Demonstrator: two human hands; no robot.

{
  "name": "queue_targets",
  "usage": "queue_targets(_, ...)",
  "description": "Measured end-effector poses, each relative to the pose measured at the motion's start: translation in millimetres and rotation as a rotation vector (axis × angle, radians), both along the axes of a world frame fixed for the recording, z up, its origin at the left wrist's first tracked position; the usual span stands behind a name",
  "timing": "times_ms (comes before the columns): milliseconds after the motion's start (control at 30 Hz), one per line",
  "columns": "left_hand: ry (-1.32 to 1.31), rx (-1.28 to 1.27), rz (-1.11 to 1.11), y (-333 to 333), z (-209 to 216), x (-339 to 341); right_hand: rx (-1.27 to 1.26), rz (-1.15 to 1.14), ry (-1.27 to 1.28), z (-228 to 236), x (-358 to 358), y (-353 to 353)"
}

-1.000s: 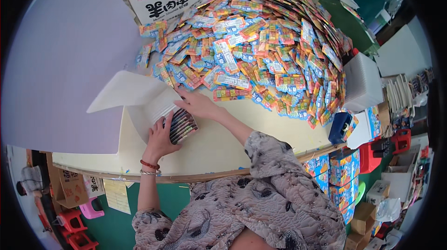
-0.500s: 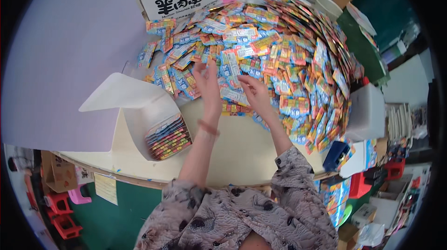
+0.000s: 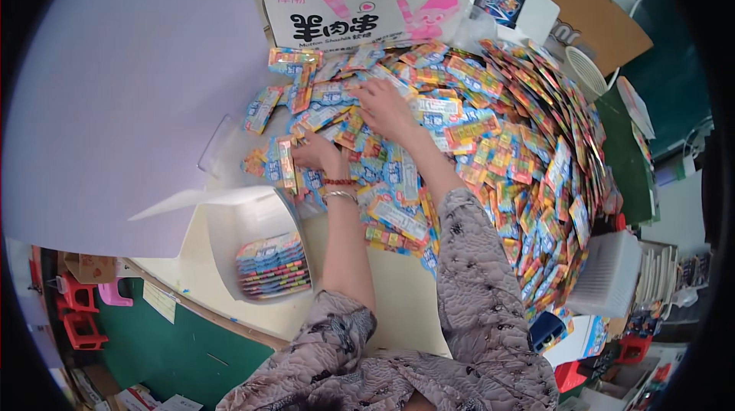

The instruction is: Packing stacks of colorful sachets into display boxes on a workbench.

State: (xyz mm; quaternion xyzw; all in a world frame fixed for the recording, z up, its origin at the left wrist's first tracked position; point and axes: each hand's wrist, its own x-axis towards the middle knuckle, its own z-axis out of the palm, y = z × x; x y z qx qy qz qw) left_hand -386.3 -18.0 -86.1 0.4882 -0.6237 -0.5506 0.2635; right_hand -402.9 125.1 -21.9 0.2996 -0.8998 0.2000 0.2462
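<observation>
A large heap of small, flat, brightly coloured packets spreads over the table. At its left side my left hand has its fingers closed on the edge of one packet, which stands tilted up from the others. My right hand reaches over the far part of the heap. Its fingers are stretched out and touch the packets beneath, with none visibly lifted. Left of my left forearm stands an open white carton, its flap folded outward. Stacked packets fill its lower part in layers.
Behind the heap stands a large printed cardboard box. A pale lilac panel covers the left. At the right are a translucent plastic bin and a dark blue object. Red stools stand on the green floor.
The view has shifted, so the table sits lower in the picture. My left hand has moved left and closed on a packet. My right hand has moved left and farther out over the heap.
</observation>
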Motion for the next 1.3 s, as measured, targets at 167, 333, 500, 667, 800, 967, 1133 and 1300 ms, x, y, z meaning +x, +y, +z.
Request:
queue_targets(167, 0.37, 0.294, -0.007, 12, -6, -9, 0.27, -0.033, -0.26, -24, -54, -26)
queue_targets(333, 0.43, 0.374, 0.008, -3, -3, -21, 0.363, -0.052, -0.291, -50, -63, -26)
queue_targets(500, 0.51, 0.339, -0.113, -8, -12, -29, 0.376, -0.049, -0.268, -47, -57, -27)
queue_targets(667, 0.516, 0.18, -0.058, 20, -3, 3, 0.386, -0.071, -0.257, -38, -29, -11)
queue_targets(800, 0.533, 0.154, -0.194, 24, -2, 52, 0.343, -0.095, -0.291, -29, 22, 6)
queue_targets(967, 0.545, 0.207, -0.304, 27, 6, 106, 0.369, -0.109, -0.323, -19, 87, 17)
queue_targets(1133, 0.662, 0.204, -0.479, 44, 29, 157, 0.168, -0.154, -0.361, -17, 139, 23)
queue_targets(1300, 0.674, -0.083, -0.77, 32, 20, 196, -0.1, -0.133, -0.501, -12, 194, 17)
